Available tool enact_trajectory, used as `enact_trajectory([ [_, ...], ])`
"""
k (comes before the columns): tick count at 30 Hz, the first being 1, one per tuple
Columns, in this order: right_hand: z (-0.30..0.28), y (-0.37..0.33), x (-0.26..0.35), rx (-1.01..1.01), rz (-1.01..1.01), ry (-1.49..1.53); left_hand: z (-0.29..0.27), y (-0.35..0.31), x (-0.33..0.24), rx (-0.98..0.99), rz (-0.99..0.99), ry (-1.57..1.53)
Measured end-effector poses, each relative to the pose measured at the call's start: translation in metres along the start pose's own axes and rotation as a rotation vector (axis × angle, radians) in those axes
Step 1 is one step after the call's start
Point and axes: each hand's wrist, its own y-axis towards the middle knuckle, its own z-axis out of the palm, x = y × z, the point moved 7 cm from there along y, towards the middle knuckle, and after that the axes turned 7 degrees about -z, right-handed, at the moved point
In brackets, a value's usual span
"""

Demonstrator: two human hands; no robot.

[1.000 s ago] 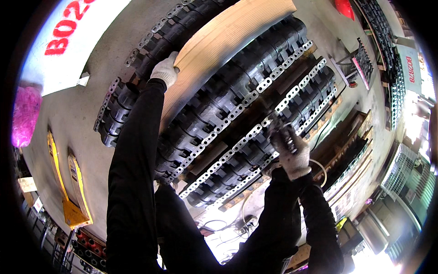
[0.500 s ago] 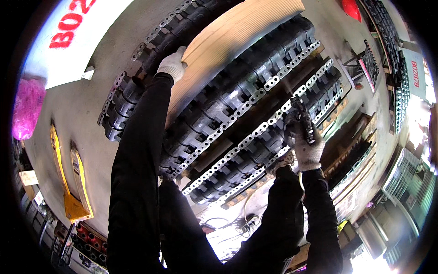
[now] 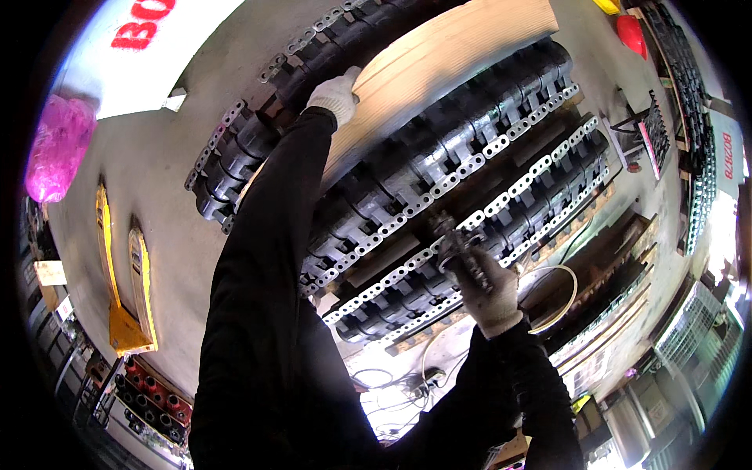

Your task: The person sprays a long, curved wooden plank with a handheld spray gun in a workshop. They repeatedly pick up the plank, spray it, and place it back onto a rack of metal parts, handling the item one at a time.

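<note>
My left hand point(image 3: 335, 97), in a white knit glove, grips the near-left edge of a long corrugated cardboard sheet point(image 3: 439, 74). The sheet leans at a slant along a row of glossy black ribbed track rollers or similar parts point(image 3: 415, 168), edged by bare metal link plates with holes. In my gloved right hand point(image 3: 489, 296) is a spray gun point(image 3: 456, 241), dark with paint, its fingers wrapped round the handle. Its head is over the gap beside a second black row point(image 3: 540, 184). Part of the first row is hidden behind the cardboard.
Further black rows point(image 3: 239, 145) lie at left beyond the cardboard. A pale hose point(image 3: 574, 294) loops beside my right wrist. At left are yellow pallet-jack forks point(image 3: 129, 329) and a pink wrapped bundle point(image 3: 61, 153). A red helmet-like object point(image 3: 631, 35) is at far right.
My right hand has moved left and nearer with the spray gun. A faint mist before the gun earlier is gone. My left hand keeps hold of the cardboard; the whole view has shifted.
</note>
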Motion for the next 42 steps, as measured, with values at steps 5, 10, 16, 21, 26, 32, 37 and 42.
enact_trajectory([
  [5, -0.035, 0.031, 0.000, -0.257, 0.093, 0.010, -0.003, -0.004, 0.000, -0.022, -0.007, 0.030],
  [10, -0.036, 0.036, 0.004, -0.210, 0.118, -0.012, -0.007, -0.008, -0.002, 0.010, -0.020, 0.007],
  [16, 0.023, 0.000, 0.019, 0.106, -0.066, -0.120, -0.008, -0.007, -0.008, 0.008, 0.018, 0.038],
  [21, 0.045, -0.008, 0.040, 0.088, -0.132, -0.040, -0.009, -0.009, -0.006, 0.024, 0.036, 0.060],
  [26, 0.007, 0.005, 0.001, -0.111, 0.080, -0.003, -0.011, -0.013, -0.003, -0.067, 0.050, 0.029],
  [32, -0.030, 0.014, 0.004, -0.169, -0.029, -0.226, -0.012, -0.012, -0.010, -0.022, 0.032, 0.047],
  [37, 0.011, -0.019, 0.016, 0.018, -0.173, -0.223, -0.012, -0.013, -0.014, 0.005, 0.018, 0.048],
  [42, 0.040, -0.030, 0.032, 0.087, -0.157, -0.107, -0.015, -0.016, -0.011, -0.013, 0.020, 0.031],
])
